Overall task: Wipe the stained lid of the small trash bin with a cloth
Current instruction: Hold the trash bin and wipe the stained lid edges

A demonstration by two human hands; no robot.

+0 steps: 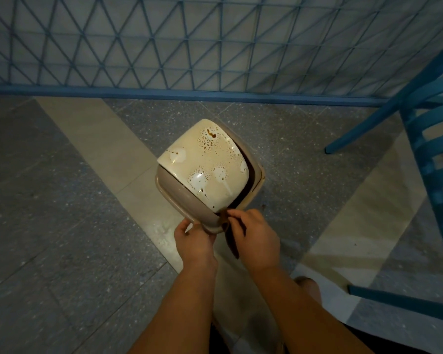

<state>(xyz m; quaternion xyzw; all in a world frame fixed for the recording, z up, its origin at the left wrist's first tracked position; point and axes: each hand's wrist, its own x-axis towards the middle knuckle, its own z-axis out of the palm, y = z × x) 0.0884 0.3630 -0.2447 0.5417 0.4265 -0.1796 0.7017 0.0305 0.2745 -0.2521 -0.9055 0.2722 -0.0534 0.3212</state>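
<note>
A small beige trash bin (174,190) stands on the floor in the middle of the view. Its cream swing lid (207,162) is tilted, with brown spots and pale splash marks across it. My left hand (193,238) grips the bin's near rim. My right hand (253,236) pinches a dark brown cloth (232,242) at the near corner of the rim, where the lid meets it; the cloth hangs down between my hands, partly hidden by my fingers.
A blue lattice fence (215,47) with a blue base rail runs across the back. A blue slatted chair (435,154) stands at the right, one leg reaching toward the bin. A brown spot (263,207) lies on the grey and beige floor tiles beside the bin.
</note>
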